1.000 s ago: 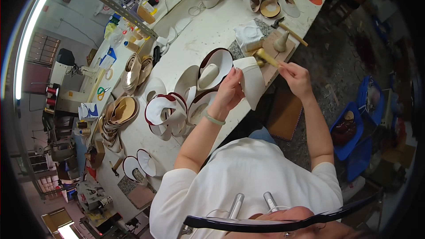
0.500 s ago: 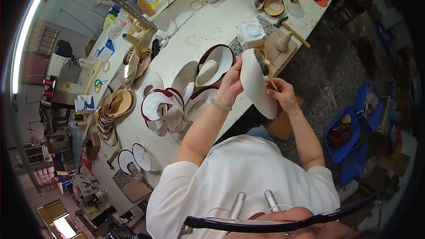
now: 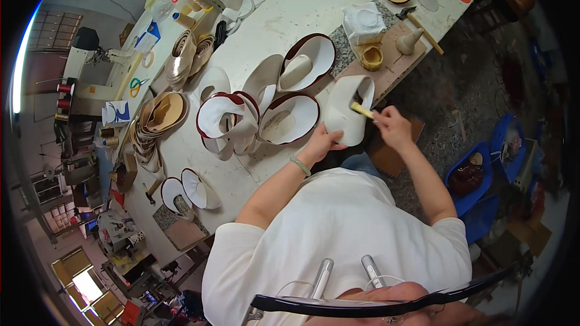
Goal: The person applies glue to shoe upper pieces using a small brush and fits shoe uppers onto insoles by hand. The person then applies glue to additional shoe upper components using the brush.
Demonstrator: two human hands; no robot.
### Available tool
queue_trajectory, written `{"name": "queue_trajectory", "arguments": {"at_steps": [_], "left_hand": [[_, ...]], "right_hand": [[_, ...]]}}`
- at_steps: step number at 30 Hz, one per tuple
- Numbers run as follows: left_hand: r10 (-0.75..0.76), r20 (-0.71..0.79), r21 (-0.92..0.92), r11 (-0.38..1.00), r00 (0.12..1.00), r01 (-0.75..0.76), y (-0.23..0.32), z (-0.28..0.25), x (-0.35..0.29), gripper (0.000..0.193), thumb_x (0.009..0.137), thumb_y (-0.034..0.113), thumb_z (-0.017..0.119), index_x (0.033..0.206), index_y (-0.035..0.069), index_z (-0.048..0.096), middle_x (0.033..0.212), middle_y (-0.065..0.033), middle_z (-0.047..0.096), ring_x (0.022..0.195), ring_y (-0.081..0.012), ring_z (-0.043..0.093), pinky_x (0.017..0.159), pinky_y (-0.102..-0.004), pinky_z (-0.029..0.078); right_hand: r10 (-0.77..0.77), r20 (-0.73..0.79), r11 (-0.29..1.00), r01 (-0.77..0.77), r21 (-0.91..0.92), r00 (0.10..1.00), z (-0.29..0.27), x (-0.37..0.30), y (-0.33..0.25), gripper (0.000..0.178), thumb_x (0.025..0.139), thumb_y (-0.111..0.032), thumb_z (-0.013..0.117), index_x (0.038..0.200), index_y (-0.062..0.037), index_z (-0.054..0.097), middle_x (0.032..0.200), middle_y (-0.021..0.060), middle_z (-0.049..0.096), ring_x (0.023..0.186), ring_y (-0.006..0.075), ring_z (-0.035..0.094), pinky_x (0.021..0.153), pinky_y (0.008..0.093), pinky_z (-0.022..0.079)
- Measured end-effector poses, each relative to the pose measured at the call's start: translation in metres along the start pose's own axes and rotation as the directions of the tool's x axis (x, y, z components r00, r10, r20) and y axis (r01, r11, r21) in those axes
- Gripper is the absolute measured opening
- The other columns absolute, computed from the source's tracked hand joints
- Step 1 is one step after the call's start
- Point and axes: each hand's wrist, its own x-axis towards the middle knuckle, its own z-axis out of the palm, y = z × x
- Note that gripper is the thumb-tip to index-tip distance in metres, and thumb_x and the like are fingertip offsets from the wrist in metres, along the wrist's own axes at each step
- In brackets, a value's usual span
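Observation:
A white shoe upper (image 3: 339, 101) is held over the near edge of the bench, its opening at the far right end. My left hand (image 3: 325, 143) pinches its near end, thumb on top. In my right hand (image 3: 394, 128) is a small brush (image 3: 364, 110) with a yellowish handle, its tip at the upper's surface beside the opening; whether it touches I cannot tell. Just beyond stands a small tan pot (image 3: 371, 57) with a crusted rim. Left of my hands, several white shoe uppers (image 3: 290, 119) with dark red edging lie on the bench.
Past the pot are a white wrapped block (image 3: 364, 21), a cone-shaped piece (image 3: 410, 41) on a board, and a hammer (image 3: 425, 33). Nested uppers (image 3: 158, 122) and green-handled scissors (image 3: 138, 86) lie at left. Blue bins (image 3: 470, 179) stand on the floor at right.
The upper has come down and turned, showing its opening. My left hand has shifted to its near end. The brush has moved from its right side to over its surface.

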Motion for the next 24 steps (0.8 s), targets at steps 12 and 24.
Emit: {"name": "queue_trajectory", "arguments": {"at_steps": [12,24], "left_hand": [[0.023,-0.077,-0.121,0.992,0.997,-0.032,0.014,-0.036,-0.006,0.036,0.088,0.004,0.055,0.122,0.0,0.045,0.108,-0.0114,0.06,0.088,-0.0199,0.065,0.07,-0.0303,0.06],[0.037,-0.07,0.022,0.999,0.997,-0.035,0.019,-0.04,-0.017,0.041,0.086,0.004,0.057,0.125,0.004,0.045,0.11,-0.0098,0.061,0.091,-0.0189,0.065,0.074,-0.0328,0.059]], "right_hand": [[-0.14,-0.19,0.913,0.201,0.355,0.972,0.015,0.001,0.007,0.016,0.083,-0.017,0.067,0.099,-0.0145,0.069,0.083,0.0044,0.055,0.066,0.0206,0.06,0.058,0.0327,0.047],[0.192,-0.217,0.959,-0.137,0.247,0.957,0.007,0.036,0.032,0.018,0.081,-0.019,0.069,0.1,-0.0193,0.071,0.084,0.0032,0.058,0.072,0.0207,0.061,0.064,0.0312,0.049]]}}
